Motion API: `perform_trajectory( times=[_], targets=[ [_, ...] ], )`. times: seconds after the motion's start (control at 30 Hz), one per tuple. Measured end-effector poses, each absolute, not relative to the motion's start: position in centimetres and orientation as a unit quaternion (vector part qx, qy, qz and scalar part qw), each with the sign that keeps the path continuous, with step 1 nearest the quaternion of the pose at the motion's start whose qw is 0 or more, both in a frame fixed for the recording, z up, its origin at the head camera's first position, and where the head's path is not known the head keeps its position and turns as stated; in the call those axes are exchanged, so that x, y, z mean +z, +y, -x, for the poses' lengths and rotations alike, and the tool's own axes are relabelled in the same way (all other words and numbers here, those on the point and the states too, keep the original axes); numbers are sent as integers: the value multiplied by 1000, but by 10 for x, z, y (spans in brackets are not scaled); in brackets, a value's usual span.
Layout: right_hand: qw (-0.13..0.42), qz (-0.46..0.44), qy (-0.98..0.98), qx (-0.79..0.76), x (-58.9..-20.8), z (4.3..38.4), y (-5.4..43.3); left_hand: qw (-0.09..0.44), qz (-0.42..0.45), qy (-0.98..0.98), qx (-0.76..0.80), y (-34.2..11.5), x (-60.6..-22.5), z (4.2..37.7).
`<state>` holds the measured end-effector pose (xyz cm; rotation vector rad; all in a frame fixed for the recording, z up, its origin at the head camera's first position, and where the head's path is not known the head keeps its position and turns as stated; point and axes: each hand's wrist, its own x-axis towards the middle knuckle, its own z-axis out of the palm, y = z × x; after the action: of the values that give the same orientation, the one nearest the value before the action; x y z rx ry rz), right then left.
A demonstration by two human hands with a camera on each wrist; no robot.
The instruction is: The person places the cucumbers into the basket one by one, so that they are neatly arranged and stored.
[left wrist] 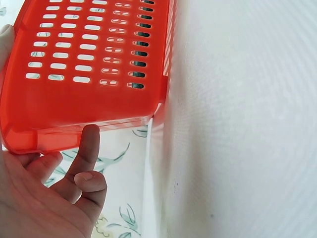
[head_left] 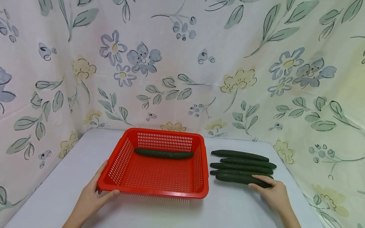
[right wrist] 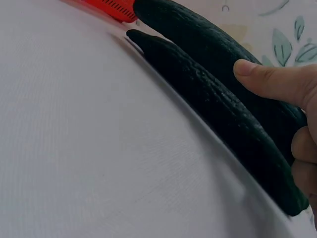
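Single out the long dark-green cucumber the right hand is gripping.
The long dark-green cucumber frontmost of the five right of the red plastic basket; only this one is pinched by the right hand.

the basket looks made of plastic, smooth and a little glossy. the cucumbers have slightly bumpy skin with a dull shine. the table appears matt; the curtain is matt cloth.

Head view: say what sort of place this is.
Likely a staged tabletop workspace indoors: patterned floral cloth hangs behind and beside a white table, where a red basket and dark green cucumbers are being handled.
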<state>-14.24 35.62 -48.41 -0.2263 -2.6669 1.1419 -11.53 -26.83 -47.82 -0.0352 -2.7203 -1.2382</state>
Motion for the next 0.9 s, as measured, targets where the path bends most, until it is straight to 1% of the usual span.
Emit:
perform_trajectory(
  times=[0.2,0.57,0.7,0.9],
  targets=[
    [145,96,-892,418,-468,137,359,75,12,-907,-414,-268,-479,116],
    [170,124,-851,481,-441,128,356,85,11,-907,-413,-269,-479,114],
    [175,127,-847,486,-439,129,354,79,7,-908,-411,-269,-478,115],
    [179,125,-852,476,-446,134,350,72,6,-909,-411,-268,-479,116]
  ],
)
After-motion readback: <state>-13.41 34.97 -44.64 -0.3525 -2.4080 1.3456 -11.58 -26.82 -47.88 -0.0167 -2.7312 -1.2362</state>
